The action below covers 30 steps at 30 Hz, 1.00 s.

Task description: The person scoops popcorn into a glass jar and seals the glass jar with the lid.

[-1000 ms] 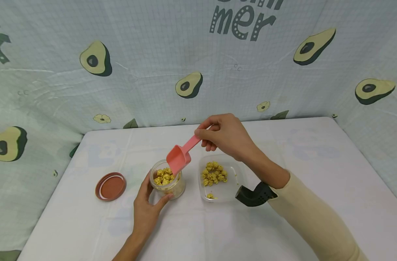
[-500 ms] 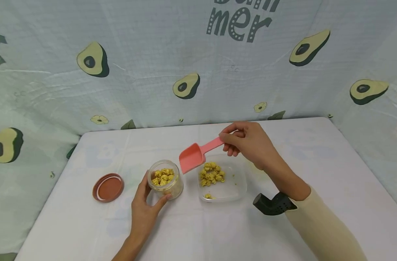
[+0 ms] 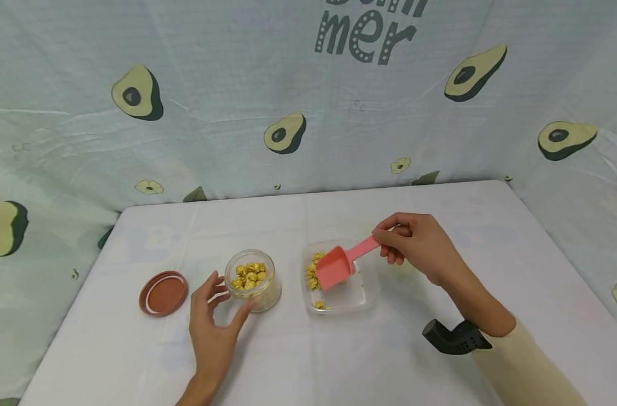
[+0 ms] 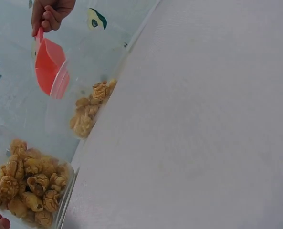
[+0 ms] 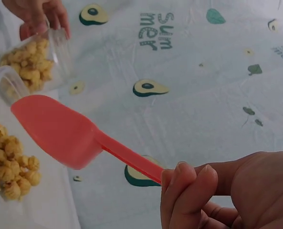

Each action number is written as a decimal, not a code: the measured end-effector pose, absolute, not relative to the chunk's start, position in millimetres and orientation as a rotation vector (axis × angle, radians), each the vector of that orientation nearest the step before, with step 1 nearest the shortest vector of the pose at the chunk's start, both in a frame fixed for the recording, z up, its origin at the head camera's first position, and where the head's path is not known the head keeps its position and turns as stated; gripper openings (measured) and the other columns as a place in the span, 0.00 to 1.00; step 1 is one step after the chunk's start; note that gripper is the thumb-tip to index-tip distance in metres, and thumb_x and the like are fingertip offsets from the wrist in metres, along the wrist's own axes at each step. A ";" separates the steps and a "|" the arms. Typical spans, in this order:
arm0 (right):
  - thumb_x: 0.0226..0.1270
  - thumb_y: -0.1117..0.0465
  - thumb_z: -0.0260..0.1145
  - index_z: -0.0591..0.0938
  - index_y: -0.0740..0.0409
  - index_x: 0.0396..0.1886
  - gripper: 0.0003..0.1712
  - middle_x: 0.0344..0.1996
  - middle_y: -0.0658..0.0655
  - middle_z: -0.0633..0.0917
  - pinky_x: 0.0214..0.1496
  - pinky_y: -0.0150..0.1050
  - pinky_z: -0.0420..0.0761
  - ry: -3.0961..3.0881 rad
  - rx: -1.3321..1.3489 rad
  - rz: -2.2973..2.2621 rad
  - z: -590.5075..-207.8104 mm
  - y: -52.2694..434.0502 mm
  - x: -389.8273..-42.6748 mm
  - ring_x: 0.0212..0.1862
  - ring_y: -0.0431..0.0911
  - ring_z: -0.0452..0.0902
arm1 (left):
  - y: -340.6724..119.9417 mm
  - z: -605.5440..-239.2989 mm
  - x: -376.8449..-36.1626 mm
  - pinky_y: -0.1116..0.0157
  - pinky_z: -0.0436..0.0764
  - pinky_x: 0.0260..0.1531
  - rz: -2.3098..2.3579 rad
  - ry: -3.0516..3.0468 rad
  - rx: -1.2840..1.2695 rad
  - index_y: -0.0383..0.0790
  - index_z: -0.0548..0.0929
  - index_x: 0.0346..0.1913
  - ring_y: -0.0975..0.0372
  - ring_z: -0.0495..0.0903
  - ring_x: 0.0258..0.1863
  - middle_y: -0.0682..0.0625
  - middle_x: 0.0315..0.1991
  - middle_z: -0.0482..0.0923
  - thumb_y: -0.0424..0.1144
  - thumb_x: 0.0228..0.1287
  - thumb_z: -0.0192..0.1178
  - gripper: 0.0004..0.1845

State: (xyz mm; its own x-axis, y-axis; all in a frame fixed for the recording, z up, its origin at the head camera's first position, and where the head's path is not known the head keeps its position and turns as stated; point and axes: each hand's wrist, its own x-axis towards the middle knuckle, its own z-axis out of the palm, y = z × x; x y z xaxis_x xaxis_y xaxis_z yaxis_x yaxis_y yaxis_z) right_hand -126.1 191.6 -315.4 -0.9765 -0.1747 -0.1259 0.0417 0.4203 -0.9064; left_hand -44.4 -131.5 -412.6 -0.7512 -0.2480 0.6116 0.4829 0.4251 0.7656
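In the head view my right hand point(image 3: 422, 246) pinches the handle of a pink scoop point(image 3: 334, 269). The scoop bowl looks empty and is above a clear plastic container point(image 3: 365, 299), covering part of the caramel popcorn point(image 3: 312, 277) inside. My left hand point(image 3: 211, 335) lies beside a clear jar point(image 3: 267, 296) holding popcorn point(image 3: 249, 276). Its thumb is at the jar's near side, while the other fingers are spread and apart from the glass. The right wrist view shows the pink scoop point(image 5: 60, 131) tilted, with fingers point(image 5: 189, 193) at the handle's end.
A reddish-brown round lid point(image 3: 164, 294) lies on the white-covered table point(image 3: 288, 361), left of the jar. Behind the table hangs a curtain point(image 3: 212, 141) printed with avocados. A black curved piece point(image 3: 452, 338) sits at my right wrist.
My right hand has carried the scoop from above the jar rightward and down over the container. My left hand has loosened its hold on the jar, its fingers coming away leftward.
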 end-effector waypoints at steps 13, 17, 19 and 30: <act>0.64 0.57 0.68 0.82 0.62 0.39 0.12 0.21 0.61 0.81 0.25 0.38 0.81 2.441 -0.162 -1.568 -345.1 202.7 -116.8 0.25 0.56 0.76 | -131.2 -434.2 -45.1 0.72 0.77 0.40 -1.458 -1.603 -0.415 0.11 0.72 0.47 0.58 0.74 0.35 0.35 0.32 0.71 0.26 0.49 0.72 0.27; 0.63 0.56 0.68 0.82 0.61 0.39 0.12 0.22 0.62 0.82 0.25 0.38 0.82 2.420 -0.144 -1.580 -351.5 200.2 -112.5 0.24 0.53 0.77 | -125.9 -432.6 -44.6 0.72 0.77 0.40 -1.460 -1.582 -0.481 0.12 0.73 0.45 0.58 0.73 0.35 0.35 0.32 0.71 0.28 0.51 0.72 0.26; 0.63 0.56 0.69 0.81 0.61 0.38 0.12 0.21 0.62 0.82 0.25 0.38 0.82 2.403 -0.141 -1.599 -353.9 197.8 -109.5 0.23 0.52 0.77 | -124.4 -432.1 -44.5 0.72 0.77 0.40 -1.455 -1.591 -0.493 0.12 0.73 0.45 0.58 0.73 0.35 0.34 0.32 0.71 0.29 0.51 0.72 0.26; 0.60 0.57 0.71 0.77 0.67 0.35 0.17 0.24 0.64 0.84 0.30 0.40 0.86 2.268 -0.060 -1.852 -365.3 182.1 -95.0 0.22 0.50 0.79 | -116.9 -419.9 -40.7 0.72 0.75 0.40 -1.454 -1.653 -0.507 0.13 0.74 0.42 0.57 0.72 0.35 0.34 0.33 0.70 0.29 0.54 0.70 0.21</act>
State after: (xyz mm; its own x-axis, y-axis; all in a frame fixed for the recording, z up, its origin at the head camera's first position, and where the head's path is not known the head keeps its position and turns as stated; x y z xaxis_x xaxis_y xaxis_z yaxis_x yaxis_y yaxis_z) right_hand -95.0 182.1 -365.3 -0.9766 -0.1647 -0.1380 0.1023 0.2083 -0.9727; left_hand -40.7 -116.9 -419.9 -0.5527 -0.2290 0.8013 0.7656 0.2404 0.5967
